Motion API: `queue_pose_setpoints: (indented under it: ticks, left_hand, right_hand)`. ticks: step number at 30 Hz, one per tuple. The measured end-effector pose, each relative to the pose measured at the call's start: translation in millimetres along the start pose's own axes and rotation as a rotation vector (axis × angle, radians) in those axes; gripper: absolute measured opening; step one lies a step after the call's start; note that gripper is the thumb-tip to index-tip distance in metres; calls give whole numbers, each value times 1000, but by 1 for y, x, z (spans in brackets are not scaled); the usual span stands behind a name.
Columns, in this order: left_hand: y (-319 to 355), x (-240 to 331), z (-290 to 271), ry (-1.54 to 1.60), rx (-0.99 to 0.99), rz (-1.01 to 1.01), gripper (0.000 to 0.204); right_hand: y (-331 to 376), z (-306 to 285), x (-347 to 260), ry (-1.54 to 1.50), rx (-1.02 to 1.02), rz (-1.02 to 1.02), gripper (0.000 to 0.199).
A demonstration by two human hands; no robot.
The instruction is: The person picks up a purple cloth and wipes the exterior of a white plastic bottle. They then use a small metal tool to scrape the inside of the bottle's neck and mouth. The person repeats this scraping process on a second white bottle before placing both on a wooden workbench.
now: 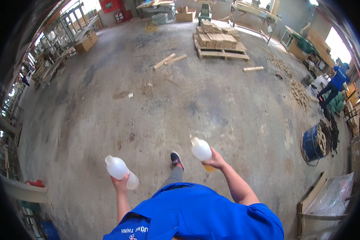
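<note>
My left hand (120, 183) is wrapped round the middle of a cloudy white plastic bottle (117, 168), whose neck points away from me. The lower part of that bottle shows below the fingers and looks pale. On the other side, my right hand (215, 159) grips a second translucent white bottle (201, 149). Yellowish liquid shows in its lower end, under the hand. Both bottles are held out in front of my body, above the concrete floor, apart from each other. One shoe (176, 159) shows between them.
Ahead stands a pallet (224, 54) stacked with wood pieces. Loose wooden strips (170, 61) and a short board (253, 69) lie on the floor. Scraps (300, 95), a blue drum (314, 143) and another person in blue (339, 80) are at the right. Workbenches line the far wall.
</note>
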State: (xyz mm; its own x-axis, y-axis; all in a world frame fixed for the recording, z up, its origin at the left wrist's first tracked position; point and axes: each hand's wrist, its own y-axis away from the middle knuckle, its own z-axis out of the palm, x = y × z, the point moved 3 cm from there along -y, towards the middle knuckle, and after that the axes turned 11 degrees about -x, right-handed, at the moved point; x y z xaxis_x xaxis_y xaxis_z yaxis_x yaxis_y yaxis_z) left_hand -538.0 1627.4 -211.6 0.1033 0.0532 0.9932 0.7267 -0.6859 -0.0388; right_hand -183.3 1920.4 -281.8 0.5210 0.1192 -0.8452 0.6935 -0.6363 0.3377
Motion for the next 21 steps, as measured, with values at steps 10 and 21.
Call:
queue_pose_setpoints:
  ticks: [10, 21]
  left_hand:
    - [-428, 47, 222, 15, -386, 95, 77]
    - [-773, 63, 465, 232, -380, 94, 70]
  right_hand:
    - [-76, -110, 93, -51, 292, 744, 75]
    - [-481, -356, 61, -40, 322, 560, 78]
